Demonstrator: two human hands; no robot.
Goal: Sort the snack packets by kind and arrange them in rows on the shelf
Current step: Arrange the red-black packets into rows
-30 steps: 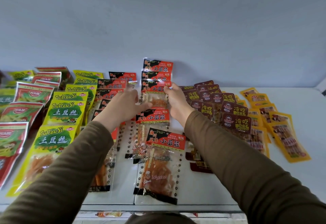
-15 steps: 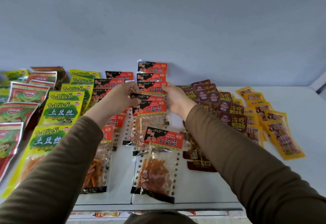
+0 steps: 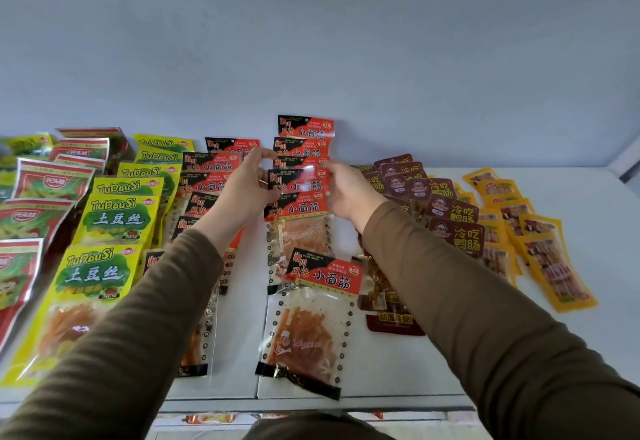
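Both hands are now sitting higher on the red-and-black column than 0.5 s ago, at its fourth header from the top. Fingers of the left hand (image 3: 247,185) are pinching the left edge of a red-and-black packet (image 3: 298,181) at frame centre, thumb in front; the right hand (image 3: 348,194) is gripping its right edge, fingers curled behind. That packet, printed 小面筋, is overlapping others in a column of 6 visible headers running down the white shelf (image 3: 571,342). A second column of the same kind (image 3: 211,166) is lying just left, partly under the left sleeve. Farther left, yellow-green packets (image 3: 117,218) are reading TuDouSi and 土豆丝, 6 showing. Maroon packets (image 3: 453,213) right of centre are reading 冷吃鸭肠. Orange-yellow packets (image 3: 550,259) are lying at right; red-green ones (image 3: 52,180) at the left edge.
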